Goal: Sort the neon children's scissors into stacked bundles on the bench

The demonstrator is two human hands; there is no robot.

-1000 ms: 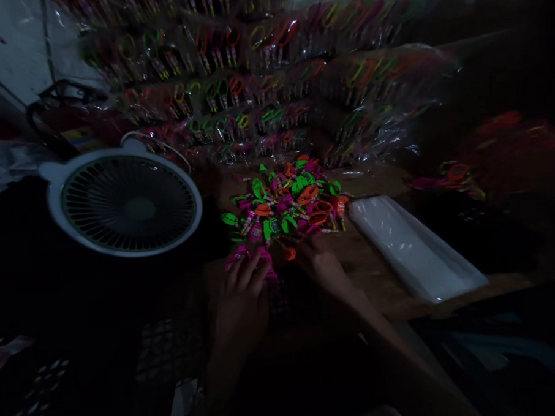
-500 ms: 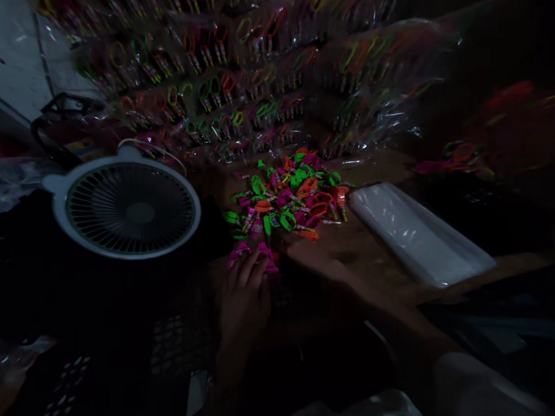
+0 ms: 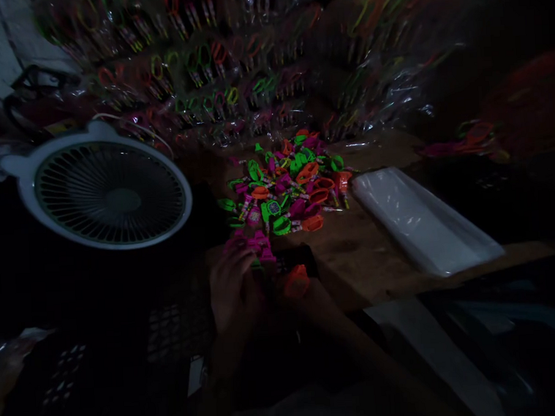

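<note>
white fan (image 3: 123, 200) left, plastic sleeves (image 3: 425, 223) right of pile (image 3: 299, 165); right grip (image 3: 314, 298) round orange toy (image 3: 297, 281), left grip (image 3: 229, 283) unclear

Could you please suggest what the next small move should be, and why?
Perhaps bring the right hand toward the left hand, since an orange piece appears to be in the right hand, while the left hand is at the pink pieces, apart from it.

My feed is very dim: glints on the plastic packets (image 3: 218, 52), black shadow below the fan (image 3: 123, 201), left hand (image 3: 228, 285) blurred.
</note>
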